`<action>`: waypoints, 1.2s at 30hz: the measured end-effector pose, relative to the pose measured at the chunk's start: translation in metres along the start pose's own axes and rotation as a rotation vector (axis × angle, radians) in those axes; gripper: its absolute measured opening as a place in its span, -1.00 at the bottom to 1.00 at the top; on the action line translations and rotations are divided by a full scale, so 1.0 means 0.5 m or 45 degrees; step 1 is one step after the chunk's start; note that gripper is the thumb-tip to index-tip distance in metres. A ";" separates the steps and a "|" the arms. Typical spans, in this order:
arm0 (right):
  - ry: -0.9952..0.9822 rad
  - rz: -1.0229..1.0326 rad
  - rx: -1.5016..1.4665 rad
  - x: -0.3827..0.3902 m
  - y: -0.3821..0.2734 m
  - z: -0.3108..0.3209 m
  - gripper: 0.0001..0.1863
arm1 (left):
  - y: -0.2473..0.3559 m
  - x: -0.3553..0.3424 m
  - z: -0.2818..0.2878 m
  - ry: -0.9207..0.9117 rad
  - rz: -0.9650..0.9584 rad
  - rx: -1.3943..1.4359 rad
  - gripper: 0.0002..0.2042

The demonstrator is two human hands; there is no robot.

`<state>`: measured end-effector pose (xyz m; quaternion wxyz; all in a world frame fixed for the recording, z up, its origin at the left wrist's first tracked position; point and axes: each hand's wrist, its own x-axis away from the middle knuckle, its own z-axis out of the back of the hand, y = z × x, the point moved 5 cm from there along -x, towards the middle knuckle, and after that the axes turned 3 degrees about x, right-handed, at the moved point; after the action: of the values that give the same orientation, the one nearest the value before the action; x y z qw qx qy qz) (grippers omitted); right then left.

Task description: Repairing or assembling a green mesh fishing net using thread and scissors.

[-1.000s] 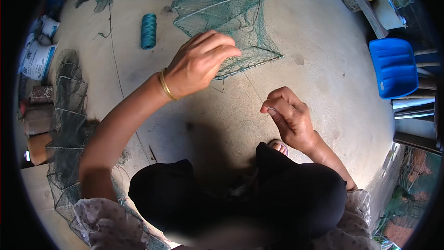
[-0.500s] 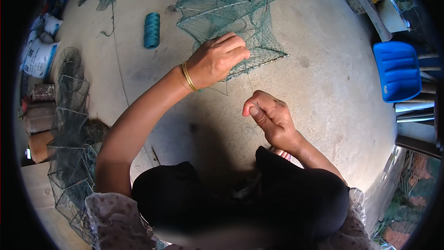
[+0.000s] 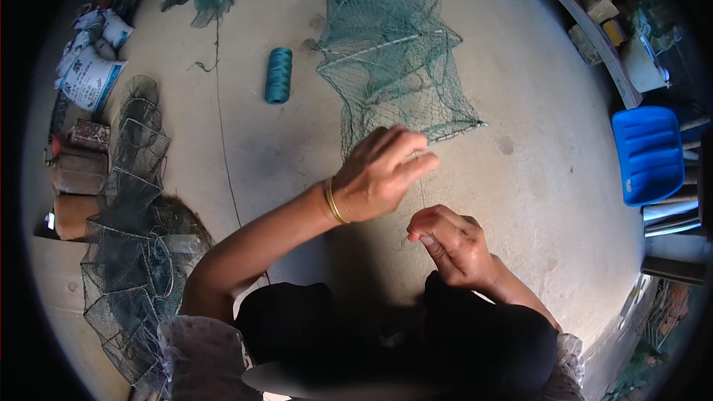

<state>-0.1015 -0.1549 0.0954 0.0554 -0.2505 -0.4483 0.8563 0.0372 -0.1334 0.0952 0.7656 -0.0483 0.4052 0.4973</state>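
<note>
Teal mesh of the framed net (image 3: 394,52) lies on the concrete floor (image 3: 549,178) ahead of the hands, its near end partly behind the left hand (image 3: 427,154). Change: both hands now sit farther toward the body from the net's near rod (image 3: 460,131). Right hand (image 3: 453,246): narrow, thumb and forefinger pinched on a fine thread (image 3: 422,189). Left hand: fingers curled; cannot tell what it grips. Thread spans the gap, apparently taut; judged as line being drawn up at the net's edge. Twine spool (image 3: 278,76) stands apart, left of the net.
</note>
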 end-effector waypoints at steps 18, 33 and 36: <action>0.058 -0.921 -0.195 0.101 0.118 0.200 -0.78 | 0.001 0.028 0.039 0.105 0.113 0.233 -0.78; -0.033 -1.437 0.182 0.317 0.501 0.247 -0.71 | -0.005 -0.026 -0.009 -0.407 0.065 0.457 -0.83; -0.034 -1.422 0.256 0.324 0.502 0.227 -0.69 | -0.001 -0.038 -0.020 -0.482 0.089 0.484 -0.81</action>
<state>-0.2640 -0.3357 -0.1122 0.5178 0.0420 -0.4296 0.7386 0.0287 -0.1521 0.1010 0.8055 0.2041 0.3422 0.4387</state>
